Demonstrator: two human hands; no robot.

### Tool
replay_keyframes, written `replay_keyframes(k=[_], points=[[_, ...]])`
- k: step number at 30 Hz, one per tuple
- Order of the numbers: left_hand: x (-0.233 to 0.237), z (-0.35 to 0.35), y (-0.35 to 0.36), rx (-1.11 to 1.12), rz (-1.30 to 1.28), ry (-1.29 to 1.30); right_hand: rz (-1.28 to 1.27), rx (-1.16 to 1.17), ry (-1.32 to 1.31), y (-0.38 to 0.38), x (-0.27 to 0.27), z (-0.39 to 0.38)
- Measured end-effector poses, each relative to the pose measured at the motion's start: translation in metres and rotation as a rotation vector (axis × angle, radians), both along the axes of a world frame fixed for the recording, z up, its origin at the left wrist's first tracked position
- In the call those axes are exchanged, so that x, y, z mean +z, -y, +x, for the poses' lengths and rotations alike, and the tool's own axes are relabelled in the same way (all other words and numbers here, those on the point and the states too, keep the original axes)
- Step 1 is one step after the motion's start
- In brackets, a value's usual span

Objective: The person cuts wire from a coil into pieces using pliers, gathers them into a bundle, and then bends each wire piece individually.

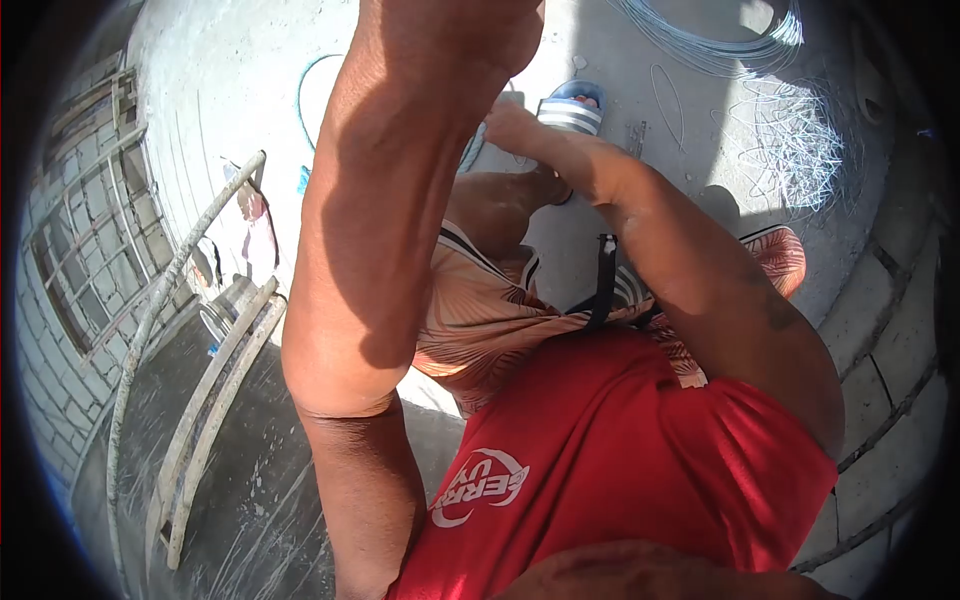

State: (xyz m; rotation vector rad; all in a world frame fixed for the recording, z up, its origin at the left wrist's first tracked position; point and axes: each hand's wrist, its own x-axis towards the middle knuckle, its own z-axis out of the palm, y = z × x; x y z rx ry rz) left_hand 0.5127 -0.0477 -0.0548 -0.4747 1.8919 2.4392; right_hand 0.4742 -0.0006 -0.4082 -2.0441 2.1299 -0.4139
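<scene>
My left forearm rises across the view, and my left hand [465, 25] is cut off by the top edge, fingers out of sight. Past that forearm, my right hand [512, 128] reaches down beside my sandalled foot. Its fingers look curled closed, partly hidden behind the left arm; I cannot tell what they hold. Bluish strands [474, 148] show right beneath that hand. A thin blue-green line [303, 100] curves over the floor on the other side of the forearm. The blue and white striped sandal [570, 115] is just right of the right hand.
A large wire coil [720, 40] lies at top right, with a tangled heap of cut wire [790, 145] below it. At left are a long pole [165, 290], pale curved wooden pieces [215, 420] and a block wall [95, 235]. More blocks [860, 390] line the right side.
</scene>
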Motion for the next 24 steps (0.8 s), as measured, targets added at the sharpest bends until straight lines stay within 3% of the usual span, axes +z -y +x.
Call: replay_keyframes(k=[3, 8, 10, 12, 14, 17, 20, 21, 24], points=[[0.001, -0.044, 0.014, 0.058, -0.133, -0.018, 0.222, 0.111, 0.031, -0.012, 0.047, -0.020], [0.000, -0.133, 0.024, 0.055, -0.418, 0.006, -0.136, -0.082, 0.256, -0.019, 0.046, -0.041], [0.003, -0.156, 0.017, -0.015, -0.529, 0.038, -0.355, -0.459, 0.429, -0.011, 0.063, -0.053], [0.004, -0.176, 0.004, -0.117, -0.634, 0.061, -0.586, -0.905, 0.955, -0.044, 0.153, -0.085], [0.000, -0.195, -0.018, -0.246, -0.721, 0.074, -0.952, -1.001, 1.052, -0.092, 0.209, -0.110], [-0.006, -0.212, -0.054, -0.420, -0.831, 0.070, -1.169, -0.918, 1.056, -0.140, 0.266, -0.128], [-0.013, -0.222, -0.087, -0.537, -0.884, 0.044, -1.411, -0.890, 0.795, -0.165, 0.270, -0.142], [-0.015, -0.223, -0.095, -0.558, -0.895, 0.033, -1.261, -0.873, 1.119, -0.183, 0.279, -0.139], [-0.018, -0.227, -0.111, -0.597, -0.897, 0.007, -1.216, -1.046, 0.913, -0.216, 0.273, -0.154]])
